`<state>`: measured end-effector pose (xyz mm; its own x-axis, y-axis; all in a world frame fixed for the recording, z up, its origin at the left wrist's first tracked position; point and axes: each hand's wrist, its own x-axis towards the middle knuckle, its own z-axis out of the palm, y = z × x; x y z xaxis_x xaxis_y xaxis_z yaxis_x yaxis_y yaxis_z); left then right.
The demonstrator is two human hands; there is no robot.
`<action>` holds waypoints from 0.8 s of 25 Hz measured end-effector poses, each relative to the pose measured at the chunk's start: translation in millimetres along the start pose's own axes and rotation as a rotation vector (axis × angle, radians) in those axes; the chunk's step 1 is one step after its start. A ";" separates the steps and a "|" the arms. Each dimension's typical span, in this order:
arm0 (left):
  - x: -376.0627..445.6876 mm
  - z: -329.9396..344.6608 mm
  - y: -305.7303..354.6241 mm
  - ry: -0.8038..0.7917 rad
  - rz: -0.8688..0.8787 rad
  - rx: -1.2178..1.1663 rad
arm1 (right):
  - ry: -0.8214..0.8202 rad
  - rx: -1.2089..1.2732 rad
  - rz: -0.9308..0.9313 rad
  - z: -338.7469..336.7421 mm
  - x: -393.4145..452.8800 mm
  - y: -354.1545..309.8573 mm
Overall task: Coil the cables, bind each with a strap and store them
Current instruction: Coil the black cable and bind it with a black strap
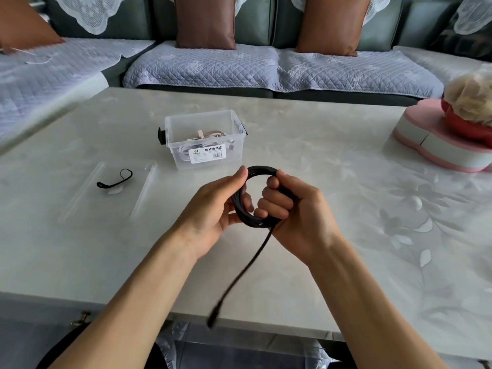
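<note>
Both hands are holding a coiled black cable (262,170) above the pale surface (332,182): the left hand (215,209) is gripping its left side, the right hand (292,211) is curling round its right side, and a loose end is hanging toward the near edge. Behind, a clear box (205,139) containing pale cables is showing a label reading "欧式收纳盒". A black strap (114,179) is lying on a clear lid (80,206).

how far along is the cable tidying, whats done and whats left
Done: pale cables already lie in the clear box. In hand: both the left hand and right hand grip the black cable, mostly coiled, its tail hanging off the table edge. Left: wind in the tail, bind it with the black strap on the lid, box it.
</note>
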<state>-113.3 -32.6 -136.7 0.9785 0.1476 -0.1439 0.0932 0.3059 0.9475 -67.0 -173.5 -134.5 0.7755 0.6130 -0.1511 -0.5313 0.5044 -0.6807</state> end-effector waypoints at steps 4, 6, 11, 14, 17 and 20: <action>-2.4 6.4 -4.9 -0.023 0.048 0.088 | 0.055 -0.122 0.001 2.0 4.2 4.7; -3.4 8.2 -7.3 0.048 0.153 0.343 | 0.069 -0.181 0.003 2.3 5.0 6.2; 2.8 11.7 -11.6 0.157 0.132 0.586 | 0.111 -0.236 -0.005 -0.2 2.6 7.4; 2.4 6.1 -14.6 0.217 0.086 0.595 | 0.240 -0.088 -0.121 -2.3 10.2 11.9; -6.9 -3.7 -12.0 0.161 0.050 0.635 | 0.379 0.057 -0.275 -7.6 18.8 8.2; -16.6 -4.7 -13.7 -0.113 -0.012 0.892 | 0.441 0.132 -0.365 -12.2 23.3 0.8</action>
<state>-131.7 -34.8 -148.6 0.9843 0.0418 -0.1712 0.1662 -0.5441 0.8224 -45.2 -166.2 -147.3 0.9697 0.0887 -0.2274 -0.2196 0.7239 -0.6540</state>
